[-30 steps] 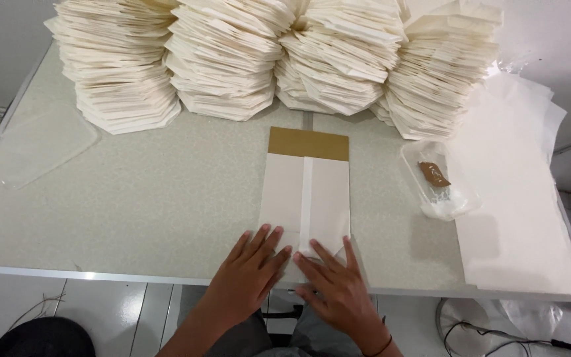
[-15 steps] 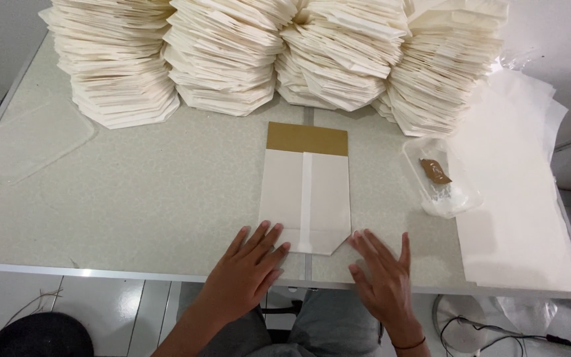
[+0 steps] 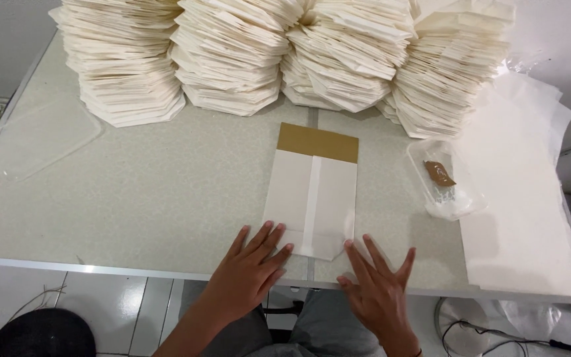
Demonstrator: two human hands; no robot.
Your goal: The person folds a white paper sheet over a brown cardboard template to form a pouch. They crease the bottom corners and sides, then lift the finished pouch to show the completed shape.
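A flat paper bag [image 3: 312, 192], cream with a brown top band, was laid near the front edge of the worktop [image 3: 166, 198]. The left hand [image 3: 249, 268] was spread open, its fingertips pressed on the bag's folded lower corner. The right hand [image 3: 378, 291] was open too, flat on the worktop just beside the bag. The bag was judged light, thin and easily creased; it is best held at the folded bottom edge.

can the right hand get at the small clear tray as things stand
Probably yes. The right hand lies flat on the table, holding nothing, and the clear tray sits just ahead and to its right with only bare tabletop between them.
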